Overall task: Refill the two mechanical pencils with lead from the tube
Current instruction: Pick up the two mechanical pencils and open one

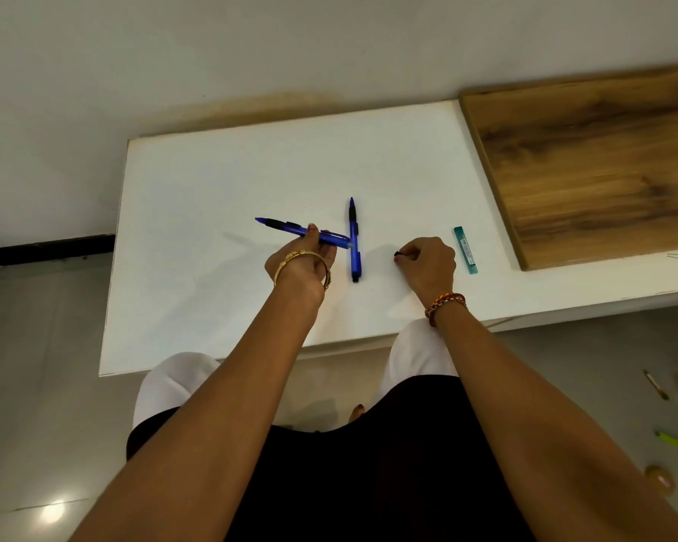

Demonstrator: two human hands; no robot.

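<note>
1. The held pencil (304,232) is in the left hand (300,264), just left of the lying pencil (355,240), its back end over that pencil's barrel. The fingers are curled round its rear half and the tip points left and away. It's probably a light, stiff plastic barrel, a bit slick, so the rubbery black grip near the tip looks like the safer place to hold.
2. The lying pencil is flat on the white table (212,181), tip pointing away.
3. The right hand (427,264), right of the lying pencil, pinches a small black bit (397,253), likely a cap. It's tiny and easy to drop.
4. The teal lead tube (465,250) lies further right, untouched. The leads inside would be hair-thin and snap easily, so take it by its sides and tip it gently.
5. A wood board (588,166) sits past the tube.
</note>
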